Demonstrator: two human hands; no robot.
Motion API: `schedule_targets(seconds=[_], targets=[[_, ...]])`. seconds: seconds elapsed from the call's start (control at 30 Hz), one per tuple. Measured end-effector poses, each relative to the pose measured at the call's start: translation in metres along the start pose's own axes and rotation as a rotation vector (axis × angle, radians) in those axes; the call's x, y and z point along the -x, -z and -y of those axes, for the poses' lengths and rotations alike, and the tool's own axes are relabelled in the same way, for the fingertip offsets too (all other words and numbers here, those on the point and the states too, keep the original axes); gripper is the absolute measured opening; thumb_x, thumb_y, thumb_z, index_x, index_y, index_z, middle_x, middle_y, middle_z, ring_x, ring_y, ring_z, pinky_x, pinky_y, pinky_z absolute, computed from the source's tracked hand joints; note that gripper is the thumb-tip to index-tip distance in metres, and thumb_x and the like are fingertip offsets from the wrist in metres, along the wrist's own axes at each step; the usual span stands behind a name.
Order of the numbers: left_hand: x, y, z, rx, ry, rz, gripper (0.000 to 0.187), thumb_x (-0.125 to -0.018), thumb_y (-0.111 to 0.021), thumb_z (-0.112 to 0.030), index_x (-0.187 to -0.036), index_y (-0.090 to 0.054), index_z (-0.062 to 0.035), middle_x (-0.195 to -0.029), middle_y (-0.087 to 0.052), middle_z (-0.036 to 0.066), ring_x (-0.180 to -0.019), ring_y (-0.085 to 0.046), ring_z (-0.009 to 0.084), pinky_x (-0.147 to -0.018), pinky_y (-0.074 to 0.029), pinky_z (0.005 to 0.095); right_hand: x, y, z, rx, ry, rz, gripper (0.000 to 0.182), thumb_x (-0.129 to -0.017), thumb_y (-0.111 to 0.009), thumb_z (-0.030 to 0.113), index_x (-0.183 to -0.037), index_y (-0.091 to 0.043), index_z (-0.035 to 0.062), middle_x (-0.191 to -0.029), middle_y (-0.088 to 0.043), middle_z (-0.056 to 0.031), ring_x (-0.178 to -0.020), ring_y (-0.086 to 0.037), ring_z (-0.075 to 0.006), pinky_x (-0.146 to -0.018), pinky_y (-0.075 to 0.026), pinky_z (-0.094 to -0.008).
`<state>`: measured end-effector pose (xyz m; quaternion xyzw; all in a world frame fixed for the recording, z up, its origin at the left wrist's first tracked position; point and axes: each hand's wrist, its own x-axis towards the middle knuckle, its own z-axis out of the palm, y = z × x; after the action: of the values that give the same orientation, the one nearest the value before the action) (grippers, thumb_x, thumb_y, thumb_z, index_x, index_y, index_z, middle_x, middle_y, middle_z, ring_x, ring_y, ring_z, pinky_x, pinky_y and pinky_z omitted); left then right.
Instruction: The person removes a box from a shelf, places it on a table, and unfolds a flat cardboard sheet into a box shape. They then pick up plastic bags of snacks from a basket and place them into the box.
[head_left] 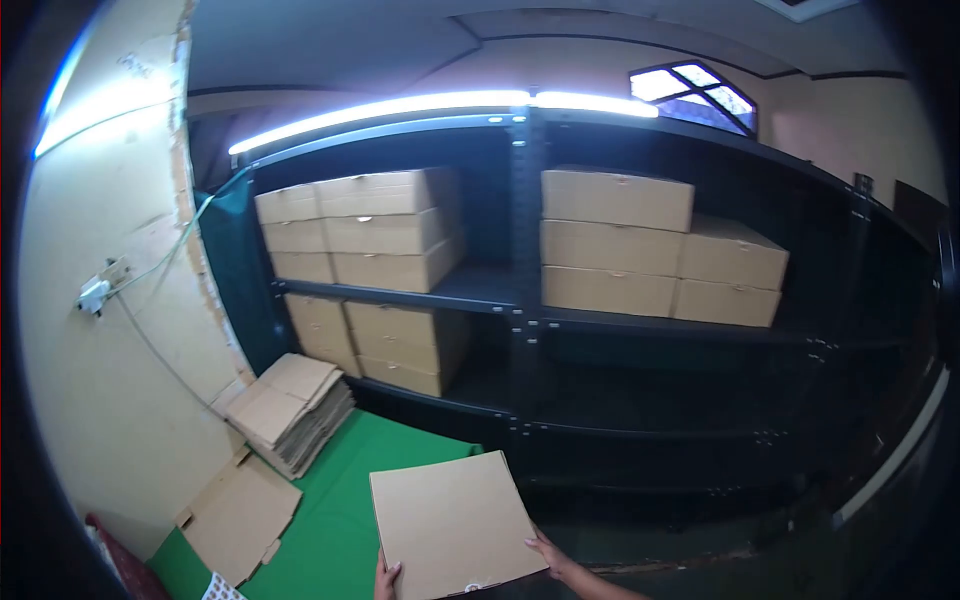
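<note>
A closed brown cardboard box (450, 520) is held between my two hands at the bottom middle of the head view, over the right edge of the green cloth (345, 490). My left hand (387, 580) grips its near left side, the thumb at the edge. On the right side, my right hand (548, 555) is closed round the edge with its thumb towards the top. A small round sticker (473, 587) shows at the box's near edge. To the left lie an unfolded flat cardboard blank (240, 515) and a stack of flat cardboard (285, 400).
Ahead stands a dark metal shelf rack (525, 230) bearing stacked cardboard boxes (615, 225) on both sides. A plug with a cable (95, 292) hangs on the left wall. A sheet of round stickers (222, 588) lies at the bottom left.
</note>
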<state>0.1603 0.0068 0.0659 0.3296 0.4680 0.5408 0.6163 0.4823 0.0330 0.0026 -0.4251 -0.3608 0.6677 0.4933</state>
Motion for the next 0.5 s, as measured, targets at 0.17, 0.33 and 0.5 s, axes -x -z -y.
schedule_targets(seconds=[0.17, 0.33, 0.5], targets=[[-0.002, -0.105, 0.029, -0.104, -0.086, 0.179, 0.069, -0.084, -0.053, -0.016, -0.141, -0.017, -0.001, -0.146, -0.02, 0.016, -0.133, -0.022, 0.0263, -0.108, -0.021, 0.0374, 0.073, 0.094, 0.039, -0.024, 0.091, -0.179, 0.071, -0.083, -0.052, 0.024, -0.143, -0.018, 0.0116, -0.141, -0.031, -0.0081, -0.128, -0.032, -0.0212, -0.103, -0.026, -0.0346], [0.015, -0.196, 0.065, 0.005, 0.161, 0.312, 0.068, -0.085, -0.052, -0.022, -0.142, -0.02, -0.0063, -0.145, -0.024, 0.012, -0.132, -0.025, 0.0247, -0.109, -0.02, 0.0356, 0.173, 0.162, 0.104, 0.053, 0.343, -0.2, 0.075, -0.079, -0.05, 0.021, -0.143, -0.016, 0.0067, -0.149, -0.017, -0.0086, -0.137, -0.014, -0.0204, -0.109, -0.008, -0.0334], [0.042, -0.27, 0.082, -0.155, 0.091, 0.488, 0.078, -0.077, -0.058, -0.028, -0.142, -0.019, -0.0079, -0.144, -0.027, 0.012, -0.131, -0.028, 0.025, -0.108, -0.02, 0.0373, 0.252, 0.197, 0.182, 0.182, 0.512, -0.236, 0.088, -0.08, -0.052, 0.049, -0.143, -0.01, 0.004, -0.15, -0.006, -0.0102, -0.138, -0.005, -0.0198, -0.11, -0.002, -0.0373]])
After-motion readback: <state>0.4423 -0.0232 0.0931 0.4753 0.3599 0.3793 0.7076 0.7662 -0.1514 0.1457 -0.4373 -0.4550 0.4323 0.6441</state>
